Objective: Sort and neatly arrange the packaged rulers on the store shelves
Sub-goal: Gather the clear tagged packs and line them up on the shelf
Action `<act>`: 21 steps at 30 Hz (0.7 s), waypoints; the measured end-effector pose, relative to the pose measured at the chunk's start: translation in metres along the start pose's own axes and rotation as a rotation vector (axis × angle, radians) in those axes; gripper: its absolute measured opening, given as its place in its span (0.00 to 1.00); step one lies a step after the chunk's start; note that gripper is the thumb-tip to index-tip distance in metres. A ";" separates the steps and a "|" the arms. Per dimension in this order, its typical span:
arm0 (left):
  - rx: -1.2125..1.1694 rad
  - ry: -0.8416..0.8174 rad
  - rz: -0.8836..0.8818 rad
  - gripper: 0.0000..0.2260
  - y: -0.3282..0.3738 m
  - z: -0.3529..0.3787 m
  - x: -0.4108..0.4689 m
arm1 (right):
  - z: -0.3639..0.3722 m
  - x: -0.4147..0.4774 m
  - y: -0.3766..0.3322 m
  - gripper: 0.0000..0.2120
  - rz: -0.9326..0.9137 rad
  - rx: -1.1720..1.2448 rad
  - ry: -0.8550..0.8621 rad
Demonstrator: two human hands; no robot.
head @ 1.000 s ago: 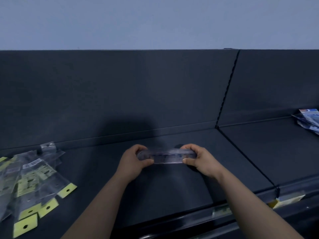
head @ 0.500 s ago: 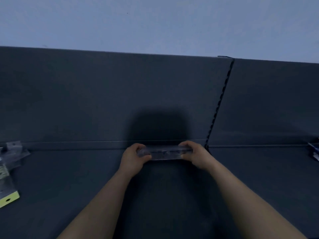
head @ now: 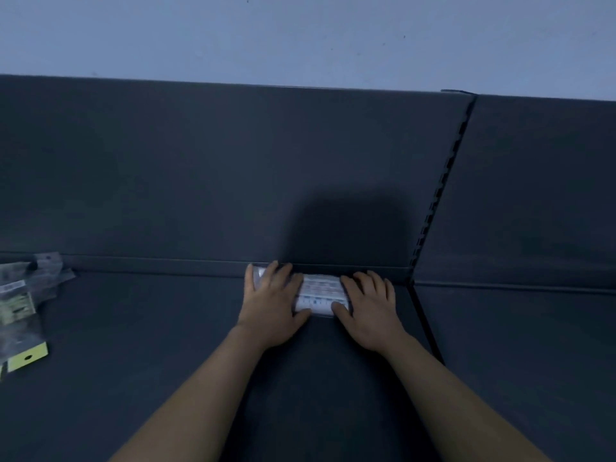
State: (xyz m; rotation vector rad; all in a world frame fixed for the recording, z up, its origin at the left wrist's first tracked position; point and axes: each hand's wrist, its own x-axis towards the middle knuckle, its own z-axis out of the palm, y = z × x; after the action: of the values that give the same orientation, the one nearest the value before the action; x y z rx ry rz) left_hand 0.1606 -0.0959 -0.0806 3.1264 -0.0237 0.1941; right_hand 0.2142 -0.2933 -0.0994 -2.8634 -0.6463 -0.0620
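Pressing down, head view: left hand (head: 271, 305) and right hand (head: 370, 311) lie flat on one packaged ruler (head: 321, 293), one at each end. The grip on both sides is wide. Fingers are laid nearly straight across the top and thumbs sit at the near edge, with nothing curled round or pinched. The ruler lies lengthwise, left to right, at the far edge of the shelf (head: 150, 361), along the foot of the back panel (head: 200, 178); cannot tell if it touches. A slotted upright (head: 436, 195) stands just to the right.

Handling, as a judgement: light, flat, stiff along its length. The glossy sleeve is likely slippery on the matte shelf. Best taken by the two short ends or pinched along a long edge, and slid rather than lifted. Hard bending could snap it.

Materials: the sleeve is clear film over pale printed markings. Shelf and panel are dark, smooth, matte sheet. At far left, well apart, sits a loose heap of other packages (head: 20, 308), clear bags with yellow hang tabs. Pale wall (head: 300, 35) above.
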 end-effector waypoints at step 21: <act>-0.094 -0.234 0.049 0.37 0.004 0.014 -0.072 | -0.005 -0.069 -0.013 0.40 0.006 0.035 -0.196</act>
State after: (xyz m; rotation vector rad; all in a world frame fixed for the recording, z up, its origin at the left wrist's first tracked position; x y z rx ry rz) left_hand 0.0909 -0.0988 -0.1037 3.0368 -0.1081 -0.1690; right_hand 0.1464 -0.3118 -0.0983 -2.8602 -0.6679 0.2315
